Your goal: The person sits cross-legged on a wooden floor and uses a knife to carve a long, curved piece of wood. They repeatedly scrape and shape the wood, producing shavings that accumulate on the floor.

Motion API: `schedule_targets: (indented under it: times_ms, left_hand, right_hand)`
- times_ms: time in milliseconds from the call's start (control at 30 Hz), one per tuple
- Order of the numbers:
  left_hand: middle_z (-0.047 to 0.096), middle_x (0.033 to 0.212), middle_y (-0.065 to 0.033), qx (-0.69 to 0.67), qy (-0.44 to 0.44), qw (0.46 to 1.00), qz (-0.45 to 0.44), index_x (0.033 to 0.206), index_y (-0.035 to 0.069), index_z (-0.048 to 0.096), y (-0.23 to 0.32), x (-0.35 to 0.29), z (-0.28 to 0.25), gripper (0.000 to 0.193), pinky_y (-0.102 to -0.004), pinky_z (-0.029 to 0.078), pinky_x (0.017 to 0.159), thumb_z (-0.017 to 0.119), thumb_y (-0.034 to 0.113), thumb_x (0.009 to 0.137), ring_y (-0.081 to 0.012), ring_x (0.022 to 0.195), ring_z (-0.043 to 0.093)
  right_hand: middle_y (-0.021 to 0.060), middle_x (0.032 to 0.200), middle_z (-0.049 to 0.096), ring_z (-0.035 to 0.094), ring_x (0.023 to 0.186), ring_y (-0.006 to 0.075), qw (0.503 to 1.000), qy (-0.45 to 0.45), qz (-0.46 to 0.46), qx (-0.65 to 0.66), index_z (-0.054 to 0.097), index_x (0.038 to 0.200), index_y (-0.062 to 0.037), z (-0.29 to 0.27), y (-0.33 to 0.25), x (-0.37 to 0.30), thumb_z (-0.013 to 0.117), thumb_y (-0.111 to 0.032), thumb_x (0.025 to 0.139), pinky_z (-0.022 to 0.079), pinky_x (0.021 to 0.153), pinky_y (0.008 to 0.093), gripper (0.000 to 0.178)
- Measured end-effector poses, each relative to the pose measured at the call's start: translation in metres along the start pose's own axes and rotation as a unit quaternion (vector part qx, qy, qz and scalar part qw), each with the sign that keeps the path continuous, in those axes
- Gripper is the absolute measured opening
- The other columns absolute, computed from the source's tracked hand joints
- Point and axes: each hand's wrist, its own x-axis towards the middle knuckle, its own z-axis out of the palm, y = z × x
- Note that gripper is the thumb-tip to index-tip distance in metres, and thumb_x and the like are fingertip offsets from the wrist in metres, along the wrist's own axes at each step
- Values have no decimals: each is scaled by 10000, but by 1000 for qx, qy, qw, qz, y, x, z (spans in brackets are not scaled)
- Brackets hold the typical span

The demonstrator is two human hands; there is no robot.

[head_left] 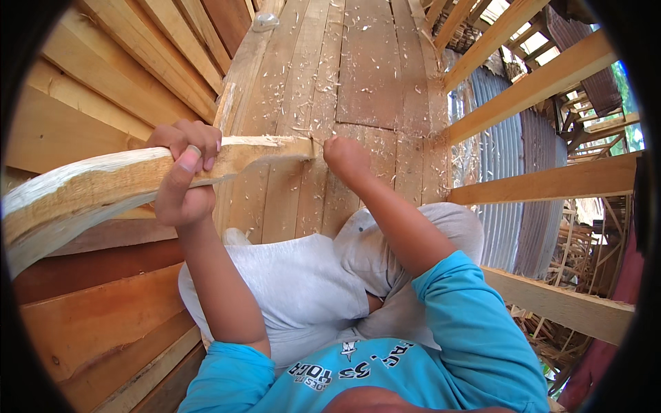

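A long, curved piece of pale wood [103,180], whitish along its upper edge, runs in from the left rim and ends in front of me. My left hand [183,171] is wrapped round it, thumb on the near face and fingers over the top. At the wood's right end, my right hand [345,158] is closed in a fist, very near or touching the tip. A thin dark line shows at that tip beside the fist. Whatever the right fingers hold is hidden.
Wood shavings [368,89] litter the plank floor [310,62] where I sit cross-legged. Wooden boards [117,62] stand along the left. Rails [544,180] line the right, with corrugated metal sheets [499,158] beyond. A small clear object [265,22] lies at the far left.
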Motion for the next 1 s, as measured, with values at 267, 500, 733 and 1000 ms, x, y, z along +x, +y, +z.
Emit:
schedule_targets:
  times_ms: [267,500,733,1000]
  left_hand:
    - [394,648,-44,-63,-65,996,-22,741,100,362,2,5,-9,208,-308,354,664,569,115,738,-150,611,389]
    - [402,631,-35,-47,-93,994,-14,728,106,363,3,-3,-3,222,-303,362,652,581,136,754,-147,608,404]
    - [399,633,-39,-54,-35,998,-9,724,108,350,0,-1,-10,216,-311,368,664,562,116,765,-148,609,404]
    - [416,618,-56,-36,24,999,-11,718,95,380,-4,5,-8,189,-314,381,661,567,96,743,-161,608,422]
  right_hand:
    - [223,836,697,680,789,419,994,87,-49,-45,723,769,-31,-3,4,-6,340,-343,980,535,730,507,537]
    - [220,920,699,681,839,399,997,70,-12,17,702,916,15,-6,19,-20,369,-339,977,532,768,496,491]
    - [302,982,661,646,952,432,995,-1,-82,56,689,934,46,-34,-23,-72,463,-258,939,505,838,498,379]
    - [294,970,662,635,952,448,992,-48,-83,85,689,917,47,-17,-17,-30,479,-312,943,489,858,508,417]
